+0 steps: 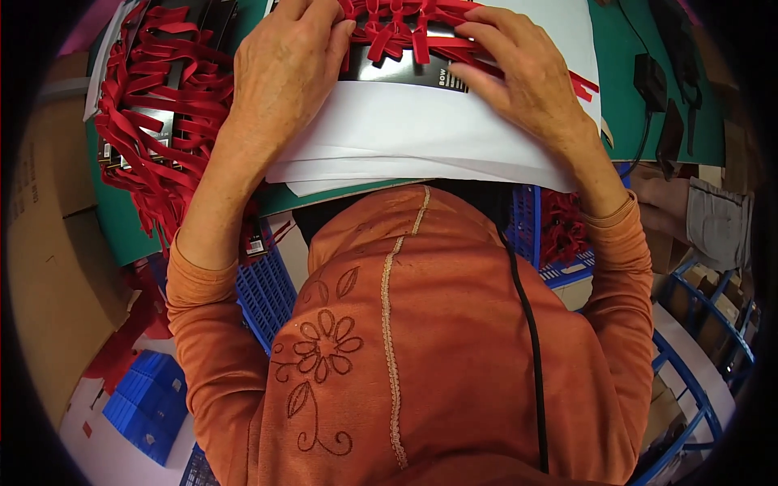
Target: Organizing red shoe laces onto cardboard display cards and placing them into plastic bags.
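Observation:
A black card of red velvet bows lies at the top of the picture on white paper sheets. At the card's left side is my left hand, closed, with its thumb against the ribbon edge and some fingertips cut off by the picture's upper edge. My right hand is on the card's right side. Its fingers are apart, the fingertips touch the red ribbon, and the thumb is near the card's lower right corner.
Left on the green table is a heap of red ribbon bows on cards. A black adapter with a cable lies right. Blue baskets stand below the table edge. A cardboard box stands far left, a blue bin on the floor.

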A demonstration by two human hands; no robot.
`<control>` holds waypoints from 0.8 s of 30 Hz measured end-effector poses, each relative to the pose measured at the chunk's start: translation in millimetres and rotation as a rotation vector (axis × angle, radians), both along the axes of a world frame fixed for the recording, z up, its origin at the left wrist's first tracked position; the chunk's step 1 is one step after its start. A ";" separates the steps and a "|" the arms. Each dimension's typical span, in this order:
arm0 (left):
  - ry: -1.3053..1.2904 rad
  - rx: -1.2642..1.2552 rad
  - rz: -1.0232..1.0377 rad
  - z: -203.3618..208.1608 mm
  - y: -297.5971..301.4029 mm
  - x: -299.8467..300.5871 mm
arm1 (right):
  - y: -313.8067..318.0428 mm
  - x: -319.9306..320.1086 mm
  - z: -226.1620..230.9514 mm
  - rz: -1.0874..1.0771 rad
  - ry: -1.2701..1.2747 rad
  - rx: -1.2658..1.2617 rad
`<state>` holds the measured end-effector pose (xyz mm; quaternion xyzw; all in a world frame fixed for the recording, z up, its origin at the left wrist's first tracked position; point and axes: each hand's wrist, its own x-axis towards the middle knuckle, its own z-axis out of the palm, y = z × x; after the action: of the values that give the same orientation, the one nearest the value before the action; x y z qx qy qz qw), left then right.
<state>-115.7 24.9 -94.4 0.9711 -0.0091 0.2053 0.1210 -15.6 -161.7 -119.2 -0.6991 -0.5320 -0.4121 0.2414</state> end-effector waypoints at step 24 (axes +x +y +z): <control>-0.055 0.061 -0.088 -8.4 7.2 1.9 | 28.0 -24.5 20.6 0.009 0.077 -0.416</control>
<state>-113.8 32.1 -102.9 0.9670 -0.0614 0.2261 0.1001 -40.0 -133.8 -98.5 -0.7468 -0.5992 -0.2651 0.1139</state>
